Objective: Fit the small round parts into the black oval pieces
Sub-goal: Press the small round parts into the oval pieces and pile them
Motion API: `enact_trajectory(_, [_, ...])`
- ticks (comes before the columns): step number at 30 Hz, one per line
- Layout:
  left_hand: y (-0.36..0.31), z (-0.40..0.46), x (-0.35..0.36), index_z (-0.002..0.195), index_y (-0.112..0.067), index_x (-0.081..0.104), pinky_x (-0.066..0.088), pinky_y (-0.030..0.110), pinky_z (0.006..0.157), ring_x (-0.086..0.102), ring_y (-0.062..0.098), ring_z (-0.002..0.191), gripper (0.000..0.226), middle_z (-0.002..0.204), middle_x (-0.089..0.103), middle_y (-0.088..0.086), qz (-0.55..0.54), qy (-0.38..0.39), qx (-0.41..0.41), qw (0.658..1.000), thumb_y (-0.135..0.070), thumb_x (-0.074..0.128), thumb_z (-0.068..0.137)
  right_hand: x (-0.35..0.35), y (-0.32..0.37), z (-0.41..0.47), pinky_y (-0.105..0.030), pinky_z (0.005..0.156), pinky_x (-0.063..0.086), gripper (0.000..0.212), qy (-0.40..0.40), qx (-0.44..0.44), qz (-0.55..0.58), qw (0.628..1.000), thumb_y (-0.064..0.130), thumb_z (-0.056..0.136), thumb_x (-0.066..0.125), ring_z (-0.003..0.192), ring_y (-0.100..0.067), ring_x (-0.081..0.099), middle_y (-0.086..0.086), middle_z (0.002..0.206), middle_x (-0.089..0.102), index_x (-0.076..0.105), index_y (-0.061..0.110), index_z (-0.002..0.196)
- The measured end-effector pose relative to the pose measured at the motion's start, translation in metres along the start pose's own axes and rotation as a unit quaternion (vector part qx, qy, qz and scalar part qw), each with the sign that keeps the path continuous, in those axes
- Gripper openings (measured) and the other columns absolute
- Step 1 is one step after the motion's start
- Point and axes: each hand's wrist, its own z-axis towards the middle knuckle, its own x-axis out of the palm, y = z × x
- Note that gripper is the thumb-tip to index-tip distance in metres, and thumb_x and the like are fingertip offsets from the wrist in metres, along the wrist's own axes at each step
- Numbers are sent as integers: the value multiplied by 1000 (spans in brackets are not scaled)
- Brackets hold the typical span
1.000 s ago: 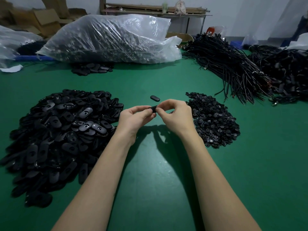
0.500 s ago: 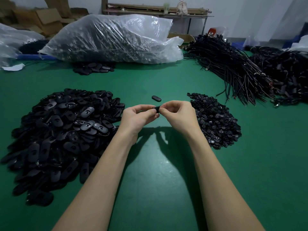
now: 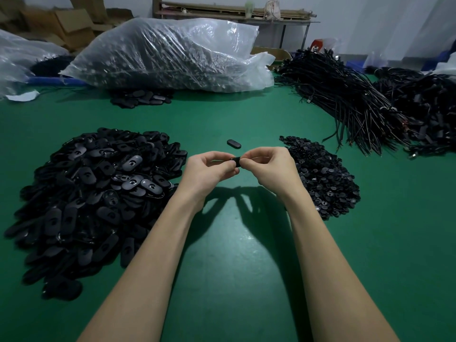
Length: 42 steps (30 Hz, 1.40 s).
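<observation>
between both hands — a black oval piece [image 3: 236, 161], pinched by left hand [image 3: 206, 170] and right hand [image 3: 267, 169].

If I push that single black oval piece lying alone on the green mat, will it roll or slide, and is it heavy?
The lone oval piece lies flat and low on the green mat, so it would probably slide, not roll. It looks like thin moulded plastic, likely light and fairly stiff. Its smooth, slightly shiny top may be a little slippery.
</observation>
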Motion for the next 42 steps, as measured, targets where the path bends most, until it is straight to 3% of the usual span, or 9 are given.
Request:
enact_trajectory(4, [0,0,-1,94,-2,73,58,21,78,76,21,82,9,85,77,9,13,9,6,1000,4,70,88,-2,1,-1,-19,61,43,2,7,3,4,1000,26,83,81,52,6,57,5,74,77,79,26,82])
enact_trajectory(8, [0,2,-3,88,-4,73,59,24,82,74,22,81,9,82,76,7,12,13,-1,1000,3,68,90,-2,1,-2,-24,63,50,13,-9,11,12,1000,31,80,86,67,-4,64,6,79,77,77,30,89])
enact_trajectory(12, [1,3,-6,89,-4,71,58,30,90,73,20,81,8,86,75,10,-3,32,-14,999,3,68,90,-6,1,-5,-19,54,52,13,60,57,112,990,21,84,85,58,-6,62,1,83,78,78,17,93])
enact_trajectory(19, [0,1,-9,88,-4,71,58,20,78,74,19,81,7,86,76,8,-15,51,-34,998,3,70,89,-14,-3,-5,-20,61,57,15,117,58,165,978,8,87,80,69,-10,72,-3,81,78,76,3,100])
enact_trajectory(25, [-1,0,-7,91,-2,70,59,26,87,74,22,84,7,89,73,11,17,46,-24,999,5,67,90,-11,0,-3,-22,62,59,8,106,64,159,979,-1,87,77,70,-13,74,-8,80,77,76,2,94])
enact_trajectory(29, [-3,-1,-8,96,-1,70,59,20,78,75,20,82,7,92,74,13,48,42,-7,998,3,68,91,-9,0,-3,-23,63,60,11,90,65,157,981,-1,86,78,68,-15,73,-11,81,77,75,-2,96])
enact_trajectory(33, [-4,-1,-10,103,3,70,59,22,83,75,21,85,12,97,75,15,65,46,0,997,1,69,91,-9,-2,-3,-26,67,62,12,93,59,173,979,-3,86,78,66,-15,73,-11,78,76,75,-4,97])
enact_trajectory(42, [1,2,-14,91,-10,72,57,18,74,76,16,81,9,81,78,2,88,45,10,995,-2,73,88,-1,-2,-2,-27,71,63,10,68,59,142,986,1,83,81,73,-19,76,-13,85,78,76,1,92])
